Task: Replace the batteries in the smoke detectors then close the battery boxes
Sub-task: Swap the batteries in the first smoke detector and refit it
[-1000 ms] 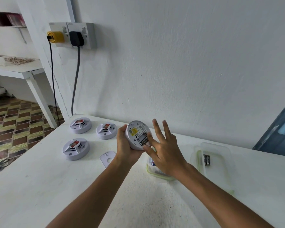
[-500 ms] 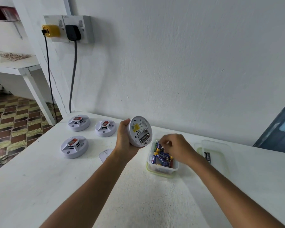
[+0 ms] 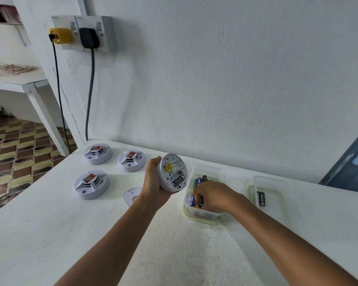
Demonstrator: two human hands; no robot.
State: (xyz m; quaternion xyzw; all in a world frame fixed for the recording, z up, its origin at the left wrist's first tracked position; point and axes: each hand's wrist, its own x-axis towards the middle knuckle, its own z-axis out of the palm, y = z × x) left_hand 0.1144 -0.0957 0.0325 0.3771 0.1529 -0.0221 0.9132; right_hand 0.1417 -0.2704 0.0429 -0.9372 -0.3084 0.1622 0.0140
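the left hand (image 3: pixel 153 182) grips a round white plastic smoke detector (image 3: pixel 174 176), its battery bay uncovered. at its 4 o'clock, the right hand's (image 3: pixel 213 196) fingers curl among batteries in a clear plastic box (image 3: pixel 201 215) on the white table (image 3: pixel 70 234).

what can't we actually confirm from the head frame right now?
- Head view: whether the right hand has gripped a battery; its fingertips are buried in the battery container.
- Second slot of the held detector: one battery shows, the rest too small to tell.
- Detector's front face: turned away, covered by the left hand.
- Label text on the loose batteries: too small.
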